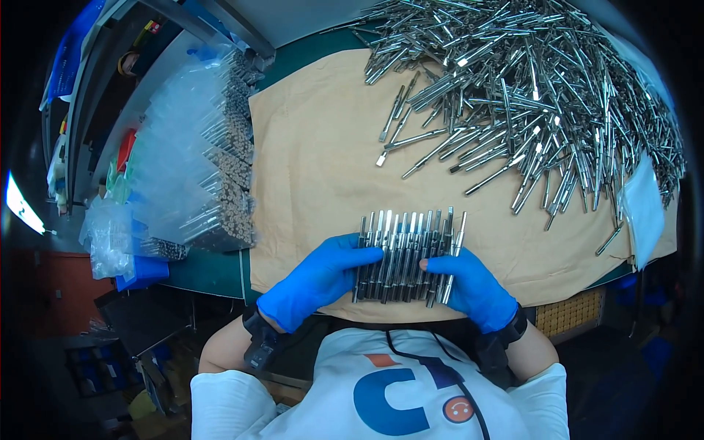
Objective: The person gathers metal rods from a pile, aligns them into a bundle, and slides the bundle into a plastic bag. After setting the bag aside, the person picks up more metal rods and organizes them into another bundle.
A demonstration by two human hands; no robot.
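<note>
My left hand (323,273), in a blue glove, grips the left end of a side-by-side row of shiny steel rods (398,257), its thumb laid across their front. At the row's right end, my gloved right hand (469,282) closes round the outer rods; bare skin shows at its thumb tip. The rods stand nearly parallel, their upper ends slightly uneven, over the near edge of the brown paper sheet (315,169). Some of my fingers are hidden behind them. Far right, a big loose pile of similar steel rods (506,95) lies in all directions, some with squared ends.
Left of the paper, stacked bundles of rods (233,169) lie in clear plastic bags (172,139). A blue bin (143,273) sits at the table's left edge. A white plastic piece (642,209) lies by the pile at right. Grey shelving (172,18) rises at far left.
</note>
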